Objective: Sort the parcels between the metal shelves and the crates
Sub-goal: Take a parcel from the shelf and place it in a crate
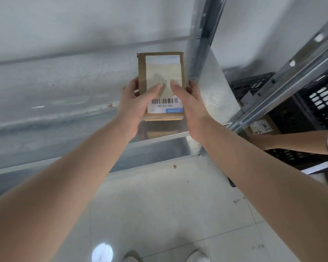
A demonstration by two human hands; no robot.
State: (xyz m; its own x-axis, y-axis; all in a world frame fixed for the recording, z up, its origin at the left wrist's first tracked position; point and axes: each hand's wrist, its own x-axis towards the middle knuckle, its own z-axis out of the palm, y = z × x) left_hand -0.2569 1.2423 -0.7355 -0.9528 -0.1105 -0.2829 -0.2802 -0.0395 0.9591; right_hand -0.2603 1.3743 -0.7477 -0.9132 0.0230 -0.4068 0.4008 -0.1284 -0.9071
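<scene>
A brown cardboard parcel (162,72) with a white barcode label lies flat on the metal shelf (64,87), close to the shelf's right upright post. My left hand (134,104) grips its left side, thumb on top and fingers round the edge. My right hand (187,103) grips its right side the same way. Both thumbs lie on the label near the middle.
The upright post (203,40) stands just right of the parcel. Black plastic crates (314,103) sit in the neighbouring rack at right, with another labelled parcel (261,128). Another person's arm (292,142) reaches in there. White tiled floor (178,205) lies below.
</scene>
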